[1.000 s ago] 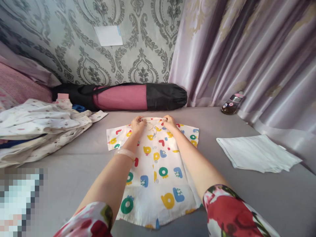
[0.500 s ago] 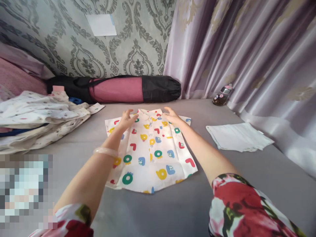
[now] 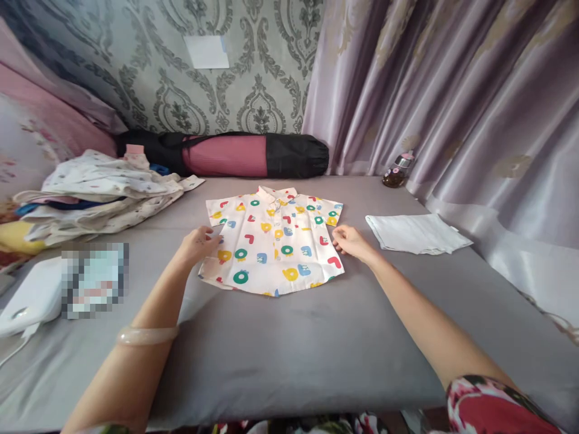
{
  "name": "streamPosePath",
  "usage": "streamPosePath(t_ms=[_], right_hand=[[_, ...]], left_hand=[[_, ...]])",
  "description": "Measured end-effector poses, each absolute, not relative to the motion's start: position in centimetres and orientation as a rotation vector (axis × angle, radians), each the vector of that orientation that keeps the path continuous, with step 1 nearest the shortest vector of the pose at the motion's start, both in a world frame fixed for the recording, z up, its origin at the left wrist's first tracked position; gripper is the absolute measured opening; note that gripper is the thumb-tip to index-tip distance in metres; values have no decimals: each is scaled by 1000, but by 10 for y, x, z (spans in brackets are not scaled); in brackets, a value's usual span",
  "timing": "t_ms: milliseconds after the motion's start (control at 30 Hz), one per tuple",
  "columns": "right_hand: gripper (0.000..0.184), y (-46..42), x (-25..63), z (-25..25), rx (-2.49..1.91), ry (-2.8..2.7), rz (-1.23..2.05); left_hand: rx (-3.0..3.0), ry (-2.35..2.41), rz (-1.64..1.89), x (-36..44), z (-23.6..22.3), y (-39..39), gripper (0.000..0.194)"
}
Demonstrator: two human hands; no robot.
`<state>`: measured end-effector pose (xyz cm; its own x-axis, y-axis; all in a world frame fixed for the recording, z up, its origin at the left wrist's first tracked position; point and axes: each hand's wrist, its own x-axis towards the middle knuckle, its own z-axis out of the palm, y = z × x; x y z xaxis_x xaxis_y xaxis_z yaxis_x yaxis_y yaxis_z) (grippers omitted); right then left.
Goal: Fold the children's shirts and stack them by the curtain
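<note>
A white short-sleeved button-up shirt (image 3: 271, 241) with a collar lies spread flat, front side up, printed with red, yellow, green and blue shapes. My left hand (image 3: 200, 244) is at its left side below the sleeve, fingers loosely bent and thumb apart, fingertips at the fabric edge. On the opposite side, my right hand (image 3: 353, 242) has its curved fingers beside the shirt's right edge, just under the sleeve. I see no cloth gripped in either hand. The shirt's left lower edge is slightly folded.
A folded white cloth (image 3: 418, 234) lies to the right, with a dark bottle (image 3: 398, 170) behind it. A pink and black rolled bag (image 3: 226, 155) rests along the wall. At left are piled clothes (image 3: 104, 190), a white device with a cable (image 3: 34, 295) and a blurred-out flat object (image 3: 96, 280).
Both hands have come down from the shirt's shoulders to its sides below the sleeves. The sleeves now show fully. The view has shifted, bringing the white device into sight.
</note>
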<state>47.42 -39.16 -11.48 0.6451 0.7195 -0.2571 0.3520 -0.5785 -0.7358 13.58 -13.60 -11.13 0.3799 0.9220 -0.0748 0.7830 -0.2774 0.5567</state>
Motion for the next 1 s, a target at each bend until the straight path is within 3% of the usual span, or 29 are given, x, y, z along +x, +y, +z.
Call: streamPosePath(t_ms=[167, 400, 500, 733, 900, 1000], right_hand=[[28, -415, 449, -119, -2241, -939, 680], [43, -432, 406, -103, -2076, -817, 895], [38, -433, 400, -100, -1953, -700, 974], [13, -436, 413, -98, -1647, -396, 1119], [20, -447, 416, -96, -1905, -597, 1193], [25, -453, 416, -95, -1952, -744, 1214]], left_hand=[[2027, 1508, 296, 117, -106, -169, 46], [1526, 1193, 399, 108, -100, -213, 78], [1348, 1062, 471, 109, -100, -220, 90], [1070, 1040, 520, 108, -93, -216, 86], [1209, 1171, 421, 100, -98, -215, 114], [1365, 1133, 431, 99, -99, -215, 110]])
